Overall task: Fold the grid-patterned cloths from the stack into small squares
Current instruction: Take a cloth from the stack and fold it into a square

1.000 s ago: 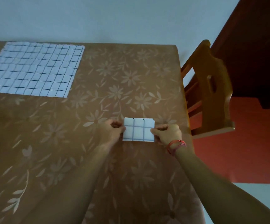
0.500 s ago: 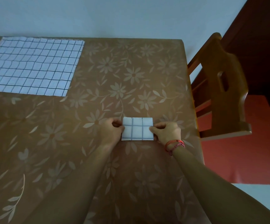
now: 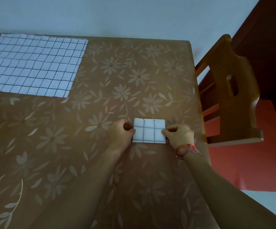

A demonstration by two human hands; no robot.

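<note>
On the table (image 3: 134,63), left hand (image 3: 120,135), right hand (image 3: 179,137) pinching folded cloth (image 3: 148,132)

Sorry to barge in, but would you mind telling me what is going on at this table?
A person is folding white, black-gridded cloths on a brown floral-covered table. The left hand and right hand pinch opposite side edges of a small folded cloth square lying near the table's right edge. The flat unfolded cloth stack lies at the far left corner.

folded cloth (image 3: 148,130) near table's (image 3: 134,63) right edge, stack (image 3: 33,65) far left
</note>
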